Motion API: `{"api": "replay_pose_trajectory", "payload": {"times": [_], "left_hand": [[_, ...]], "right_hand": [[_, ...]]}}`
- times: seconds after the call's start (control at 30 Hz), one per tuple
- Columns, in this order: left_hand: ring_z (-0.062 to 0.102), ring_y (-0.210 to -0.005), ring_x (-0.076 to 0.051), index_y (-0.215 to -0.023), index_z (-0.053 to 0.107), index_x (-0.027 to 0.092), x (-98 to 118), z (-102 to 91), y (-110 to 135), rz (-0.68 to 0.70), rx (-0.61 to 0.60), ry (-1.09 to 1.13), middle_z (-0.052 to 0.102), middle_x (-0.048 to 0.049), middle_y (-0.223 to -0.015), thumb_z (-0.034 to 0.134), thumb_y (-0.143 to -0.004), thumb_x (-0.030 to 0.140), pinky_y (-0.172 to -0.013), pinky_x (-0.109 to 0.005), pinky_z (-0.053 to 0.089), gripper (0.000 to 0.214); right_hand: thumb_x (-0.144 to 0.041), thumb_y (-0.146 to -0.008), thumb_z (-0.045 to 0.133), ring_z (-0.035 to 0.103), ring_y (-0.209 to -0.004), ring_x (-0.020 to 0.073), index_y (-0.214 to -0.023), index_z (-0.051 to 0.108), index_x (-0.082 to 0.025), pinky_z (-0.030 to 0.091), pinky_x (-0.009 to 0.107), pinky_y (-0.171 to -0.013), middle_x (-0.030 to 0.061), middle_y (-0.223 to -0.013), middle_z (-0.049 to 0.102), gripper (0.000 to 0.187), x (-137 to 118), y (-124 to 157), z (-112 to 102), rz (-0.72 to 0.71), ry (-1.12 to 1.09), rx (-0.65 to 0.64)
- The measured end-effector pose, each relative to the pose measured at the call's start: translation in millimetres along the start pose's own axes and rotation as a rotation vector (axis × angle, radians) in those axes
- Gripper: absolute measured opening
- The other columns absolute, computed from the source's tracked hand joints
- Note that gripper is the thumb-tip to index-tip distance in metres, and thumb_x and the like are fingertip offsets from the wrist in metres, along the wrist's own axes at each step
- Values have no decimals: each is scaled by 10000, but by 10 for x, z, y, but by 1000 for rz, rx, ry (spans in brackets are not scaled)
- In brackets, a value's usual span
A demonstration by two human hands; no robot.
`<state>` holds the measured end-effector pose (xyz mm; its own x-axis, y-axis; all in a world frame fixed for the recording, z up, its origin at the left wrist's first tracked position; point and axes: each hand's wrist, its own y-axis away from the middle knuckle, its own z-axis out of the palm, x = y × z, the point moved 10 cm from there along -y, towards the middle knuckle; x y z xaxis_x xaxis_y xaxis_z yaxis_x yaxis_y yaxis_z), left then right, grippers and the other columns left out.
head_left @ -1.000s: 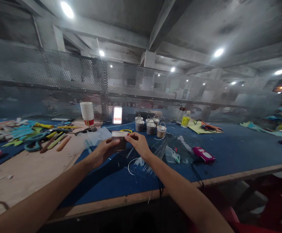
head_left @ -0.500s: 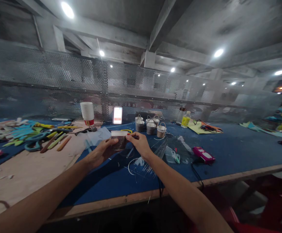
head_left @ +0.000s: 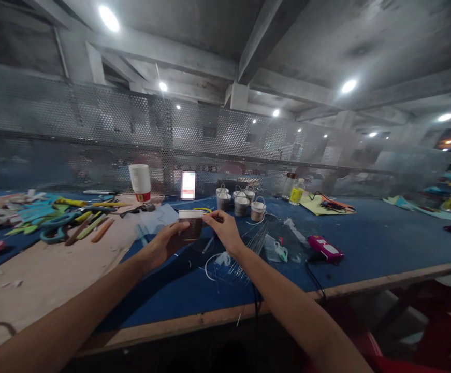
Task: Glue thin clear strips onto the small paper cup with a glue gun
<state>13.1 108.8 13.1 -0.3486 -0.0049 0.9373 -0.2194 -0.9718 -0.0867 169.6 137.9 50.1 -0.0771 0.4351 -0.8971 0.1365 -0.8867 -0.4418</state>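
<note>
My left hand is wrapped round a small paper cup with a white rim and a dark brown covering, held upright above the blue table. At the cup's right rim, the thumb and fingers of my right hand are pinched together. What lies between those fingertips is too small to tell. Behind the hands stand several little cup buckets with looped handles. A bundle of thin wires lies beneath my right wrist.
Stacked white paper cups and a lit phone screen stand at the back. Scissors and coloured strips lie left. On the right are a yellow-labelled bottle and a magenta device. A perforated metal screen borders the table.
The cup has turned slightly in my left hand and shows more of its side. My right fingertips have shifted a little along the rim; a red spot by them no longer shows.
</note>
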Motion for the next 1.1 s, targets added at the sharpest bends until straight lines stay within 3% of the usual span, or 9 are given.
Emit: {"api": "replay_pose_trajectory", "payload": {"times": [0.43,0.7,0.97,1.1], "left_hand": [[756,-1131,-302,-1180,790,135,74,75,50,-12,13,73,828,-144,-1195,736,-893,265,-958,-383,579,319],[728,-1183,-357,-1180,801,162,15,96,44,-63,-35,96,829,-141,-1188,719,-908,338,-951,-447,590,334],[743,-1097,-301,-1138,819,179,62,49,25,-20,-15,102,831,-117,-1184,689,-942,323,-934,-399,588,276],[777,-1012,-300,-1116,812,192,75,-65,14,-35,53,132,849,-101,-1054,654,-954,289,-867,-371,598,246]], "right_hand": [[-431,-856,738,716,-824,208,-842,739,-199,553,324,-838,25,-837,771,232,38,3,28,-23,125,-30],[-355,-904,720,711,-885,189,-904,719,-210,545,304,-896,21,-922,761,145,-179,114,115,-168,277,-74],[-361,-1001,670,716,-1001,199,-904,741,-220,504,305,-974,44,-986,771,186,-400,211,249,-381,450,-148],[-354,-1048,601,699,-1001,201,-922,740,-201,503,303,-940,75,-1033,743,242,-386,82,-1,-310,675,-13]]}}
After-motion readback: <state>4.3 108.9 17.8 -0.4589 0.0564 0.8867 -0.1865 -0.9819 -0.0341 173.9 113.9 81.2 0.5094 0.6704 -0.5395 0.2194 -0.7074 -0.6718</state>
